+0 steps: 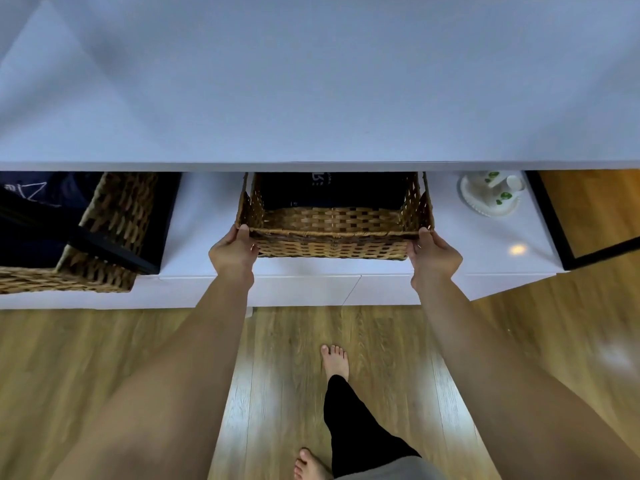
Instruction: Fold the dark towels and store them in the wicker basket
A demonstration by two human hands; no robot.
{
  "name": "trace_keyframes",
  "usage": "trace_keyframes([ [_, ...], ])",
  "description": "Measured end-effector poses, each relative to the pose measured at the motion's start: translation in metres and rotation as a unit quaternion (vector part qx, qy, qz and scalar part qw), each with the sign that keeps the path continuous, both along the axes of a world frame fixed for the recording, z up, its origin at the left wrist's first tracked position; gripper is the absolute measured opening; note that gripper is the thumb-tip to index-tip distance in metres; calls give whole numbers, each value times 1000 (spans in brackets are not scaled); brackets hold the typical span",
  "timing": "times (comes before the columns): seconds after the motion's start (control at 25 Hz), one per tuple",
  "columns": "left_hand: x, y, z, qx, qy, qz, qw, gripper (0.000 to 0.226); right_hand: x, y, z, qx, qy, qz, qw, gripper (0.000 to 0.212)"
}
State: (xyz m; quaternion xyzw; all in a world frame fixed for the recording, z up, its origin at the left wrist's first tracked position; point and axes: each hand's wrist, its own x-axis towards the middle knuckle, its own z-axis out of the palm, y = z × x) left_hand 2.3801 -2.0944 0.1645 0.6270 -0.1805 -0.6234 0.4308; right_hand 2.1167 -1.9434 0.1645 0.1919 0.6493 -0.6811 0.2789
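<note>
With both arms stretched out in front of me, my left hand (pixel 232 249) grips the near left corner of the wicker basket (pixel 332 242), thumb hooked over the rim and fingers curled against the outside weave, while my right hand (pixel 434 252) holds the near right corner the same way. The basket sits on the lower white shelf (pixel 460 244), its far half tucked under the white tabletop (pixel 311 81) that overhangs it. Inside it lie the dark towels (pixel 332 194), flat against the bottom and reaching toward the back wall; pale lettering shows on the cloth near the far edge, too small for me to read. To my left, on the same shelf, stands a second wicker basket (pixel 114 216) filled with dark cloth (pixel 31 223), its near corner jutting past the shelf front. To my right, well apart from the basket I hold, a white paper plate (pixel 490 206) carries paper cups (pixel 512 183) with green marks lying on their sides. Below the shelf is the wooden floor (pixel 104 358), where my bare feet (pixel 335 362) stand, one leg in a black trouser leg (pixel 356 431)
</note>
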Motion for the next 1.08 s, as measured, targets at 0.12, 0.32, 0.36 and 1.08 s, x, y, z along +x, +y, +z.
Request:
trace_keyframes([
  [0.12,-14,-19,-3,-5,11,-2,1000,31,-10,-20,3,-24,0,4,1000,25],
  [0.32,-30,-42,-4,-7,2,-2,1000,21,-30,-49,2,-11,-10,-9,1000,8],
  [0.36,-33,-46,-5,-8,-2,-4,1000,22,-34,-53,1,-10,-10,-9,1000,8],
  [1.08,-19,-2,16,-107,-155,-234,954,50,-11,-27,12,40,89,237,966,44],
])
